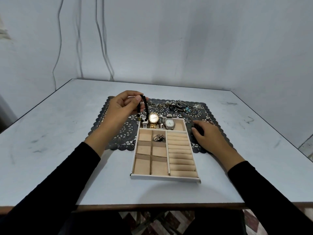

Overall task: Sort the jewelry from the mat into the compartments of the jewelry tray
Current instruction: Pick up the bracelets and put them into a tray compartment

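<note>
- We find the left hand (pixel 121 107) pinching a bead bracelet (pixel 147 107) above the mat (pixel 125 134), mid-transfer.
- The right hand (pixel 209 137) rests on the mat; we cannot tell its grip.
- Next, we judge: lowering it into a free tray (pixel 162 177) compartment.

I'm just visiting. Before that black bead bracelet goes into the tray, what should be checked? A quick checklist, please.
1. Grip on the black bead bracelet: ok. The left hand pinches it between thumb and fingers, and it hangs free.
2. Free small compartment in the jewelry tray: ok. Only one is taken, by a silver chain bracelet.
3. Bracelet clear of the watches in the far compartment: cannot tell. It hangs in front of them.
4. Right hand out of the tray: ok. It rests on the mat beside it.
5. Right hand empty: cannot tell. Something dark lies under its fingers.
6. Mat sorted: not ok. A loose pile lies at its far edge.
</note>
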Tool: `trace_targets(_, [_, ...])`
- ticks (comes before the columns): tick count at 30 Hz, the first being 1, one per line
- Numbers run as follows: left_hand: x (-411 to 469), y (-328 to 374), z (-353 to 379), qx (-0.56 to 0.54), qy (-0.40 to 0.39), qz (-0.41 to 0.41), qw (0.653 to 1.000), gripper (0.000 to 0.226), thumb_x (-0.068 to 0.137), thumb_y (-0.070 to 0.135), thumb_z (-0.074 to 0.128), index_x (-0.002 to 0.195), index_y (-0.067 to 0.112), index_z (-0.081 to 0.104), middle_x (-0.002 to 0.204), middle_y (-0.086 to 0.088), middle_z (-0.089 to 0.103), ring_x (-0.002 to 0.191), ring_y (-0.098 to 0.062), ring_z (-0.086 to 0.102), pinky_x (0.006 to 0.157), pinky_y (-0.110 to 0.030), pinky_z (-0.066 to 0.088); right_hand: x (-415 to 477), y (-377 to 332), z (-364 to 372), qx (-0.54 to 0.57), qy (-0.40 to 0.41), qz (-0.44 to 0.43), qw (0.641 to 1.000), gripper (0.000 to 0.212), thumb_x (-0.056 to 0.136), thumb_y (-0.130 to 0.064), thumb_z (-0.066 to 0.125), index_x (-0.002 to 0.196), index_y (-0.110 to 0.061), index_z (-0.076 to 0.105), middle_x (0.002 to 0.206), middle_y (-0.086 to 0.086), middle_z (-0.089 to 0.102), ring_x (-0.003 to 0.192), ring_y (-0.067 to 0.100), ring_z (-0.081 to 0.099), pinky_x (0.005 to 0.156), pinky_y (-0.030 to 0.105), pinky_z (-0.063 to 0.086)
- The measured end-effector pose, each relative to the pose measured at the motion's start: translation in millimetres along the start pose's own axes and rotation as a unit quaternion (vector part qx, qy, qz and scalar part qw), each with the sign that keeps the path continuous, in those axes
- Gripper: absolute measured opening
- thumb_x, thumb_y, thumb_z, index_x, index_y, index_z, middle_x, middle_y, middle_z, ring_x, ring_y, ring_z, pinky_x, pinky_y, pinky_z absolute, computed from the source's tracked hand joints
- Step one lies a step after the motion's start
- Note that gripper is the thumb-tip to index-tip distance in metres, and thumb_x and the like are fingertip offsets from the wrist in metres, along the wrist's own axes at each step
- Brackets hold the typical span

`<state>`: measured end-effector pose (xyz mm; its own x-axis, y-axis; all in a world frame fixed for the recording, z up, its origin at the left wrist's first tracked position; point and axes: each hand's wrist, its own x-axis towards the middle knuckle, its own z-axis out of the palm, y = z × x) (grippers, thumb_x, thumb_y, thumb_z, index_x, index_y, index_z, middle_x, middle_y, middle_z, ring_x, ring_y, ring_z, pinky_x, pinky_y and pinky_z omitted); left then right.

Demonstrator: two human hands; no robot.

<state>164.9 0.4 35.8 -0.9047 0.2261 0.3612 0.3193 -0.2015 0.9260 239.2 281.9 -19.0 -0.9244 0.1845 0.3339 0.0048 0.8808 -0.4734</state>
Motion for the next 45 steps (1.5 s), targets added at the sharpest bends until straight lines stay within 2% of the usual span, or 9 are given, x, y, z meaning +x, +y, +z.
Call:
trace_targets(4, [-7.1, -1.5, -2.6, -0.004, -0.024, -0.005, 1.0, 0.014, 0.096, 0.007, 0.056, 0.106, 0.003, 0.065, 0.1, -0.016, 0.073, 0.076, -0.018, 0.067, 0.069, -0.022, 0.056, -0.9, -0.7, 1.0, -0.019, -0.005, -0.004, 1.0, 0.033, 0.093, -0.022, 0.056, 0.122, -0.008, 0.06, 0.119, 0.01, 0.065, 0.11, 0.025, 0.058, 0.093, 0.029, 0.042])
trace_targets(10, [-18.4, -2.9, -2.5, -0.03, -0.046, -0.032, 0.998, 0.014, 0.096, 0.005, 0.055, 0.102, 0.009, 0.066, 0.098, -0.008, 0.075, 0.078, -0.016, 0.068, 0.074, -0.026, 0.058, -1.4, -1.6, 0.1, -0.019, -0.005, -0.005, 1.0, 0.03, 0.093, -0.021, 0.057, 0.119, -0.007, 0.062, 0.118, 0.01, 0.065, 0.11, 0.025, 0.058, 0.093, 0.03, 0.041])
trace_targets(15, [-21.8, -4.0, -3.6, -0.07, -0.058, -0.061, 0.994, 0.021, 0.083, 0.016, 0.061, 0.103, 0.009, 0.065, 0.098, -0.007, 0.076, 0.078, -0.014, 0.07, 0.076, -0.027, 0.059, -2.5, -3.2, -0.8, -0.019, -0.009, -0.005, 1.0, 0.031, 0.094, -0.021, 0.056, 0.12, -0.007, 0.061, 0.118, 0.01, 0.065, 0.11, 0.024, 0.058, 0.093, 0.029, 0.041])
trace_targets(24, [-28.8, -14.6, -2.3, -0.01, -0.083, -0.075, 0.994, 0.012, 0.088, 0.008, 0.06, 0.098, 0.012, 0.066, 0.08, 0.0, 0.074, 0.075, -0.014, 0.071, 0.071, -0.023, 0.058, -2.6, -3.3, -1.4, -0.026, -0.009, -0.007, 1.0, 0.031, 0.094, -0.022, 0.056, 0.12, -0.007, 0.061, 0.118, 0.009, 0.065, 0.109, 0.024, 0.058, 0.088, 0.024, 0.038])
trace_targets(29, [-33.1, -12.3, -5.9, 0.053, -0.093, -0.068, 0.992, 0.022, 0.096, 0.003, 0.055, 0.109, 0.015, 0.067, 0.09, 0.005, 0.075, 0.088, -0.012, 0.073, 0.076, -0.023, 0.058, -2.1, -3.2, -1.1, -0.027, -0.009, -0.007, 1.0, 0.03, 0.094, -0.022, 0.056, 0.12, -0.008, 0.061, 0.118, 0.009, 0.065, 0.109, 0.023, 0.057, 0.085, 0.021, 0.035])
trace_targets(32, [-34.7, -12.5, -13.0, 0.067, -0.093, -0.062, 0.992, 0.023, 0.095, 0.007, 0.057, 0.109, 0.019, 0.07, 0.098, 0.0, 0.076, 0.097, -0.016, 0.072, 0.084, -0.025, 0.058, -1.7, -3.1, -1.1, -0.027, -0.009, -0.003, 1.0, 0.031, 0.094, -0.022, 0.056, 0.121, -0.008, 0.061, 0.119, 0.009, 0.065, 0.11, 0.023, 0.057, 0.086, 0.021, 0.035])
trace_targets(36, [-33.0, -13.7, -23.0, 0.116, -0.091, -0.049, 0.988, 0.022, 0.093, 0.009, 0.061, 0.113, 0.013, 0.069, 0.1, -0.006, 0.076, 0.101, -0.02, 0.071, 0.088, -0.025, 0.056, -1.9, -3.2, -1.2, -0.024, -0.011, -0.001, 1.0, 0.032, 0.094, -0.022, 0.056, 0.122, -0.008, 0.061, 0.12, 0.01, 0.064, 0.111, 0.024, 0.057, 0.088, 0.022, 0.036])
trace_targets(40, [-31.6, -15.0, -30.2, 0.135, -0.093, -0.047, 0.985, 0.026, 0.085, 0.015, 0.069, 0.111, 0.012, 0.071, 0.102, -0.008, 0.076, 0.103, -0.025, 0.07, 0.095, -0.038, 0.053, -2.6, -4.3, -2.6, -0.022, -0.011, 0.0, 1.0, 0.032, 0.094, -0.023, 0.056, 0.122, -0.008, 0.061, 0.119, 0.01, 0.065, 0.11, 0.024, 0.057, 0.089, 0.024, 0.038])
trace_targets(45, [-31.8, -16.5, -30.8, 0.112, -0.093, -0.045, 0.988, 0.03, 0.073, 0.018, 0.074, 0.101, 0.007, 0.072, 0.098, -0.001, 0.076, 0.095, -0.013, 0.07, 0.089, -0.028, 0.057, -2.7, -5.1, -3.3, -0.02, -0.017, 0.003, 1.0, 0.033, 0.094, -0.023, 0.055, 0.123, -0.008, 0.061, 0.119, 0.01, 0.064, 0.11, 0.024, 0.057, 0.088, 0.023, 0.036])
